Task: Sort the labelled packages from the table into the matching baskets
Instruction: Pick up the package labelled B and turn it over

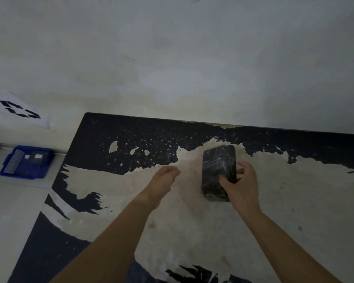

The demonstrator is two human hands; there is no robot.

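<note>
A black package (217, 166) wrapped in shiny film lies lengthwise on the worn table (192, 221), right of the middle. My right hand (240, 184) grips its near right corner, thumb on top and fingers along its right edge. My left hand (161, 181) hovers just left of the package with the fingers loosely curled and nothing in it. No label shows on the package. A blue basket (12, 174) stands on the floor at the far left, with a couple of labelled dark packages inside.
The table's black coating is peeled over most of its top, and its back edge meets a pale wall (172, 58). A white sheet with a black printed mark (18, 109) lies on the floor behind the blue basket.
</note>
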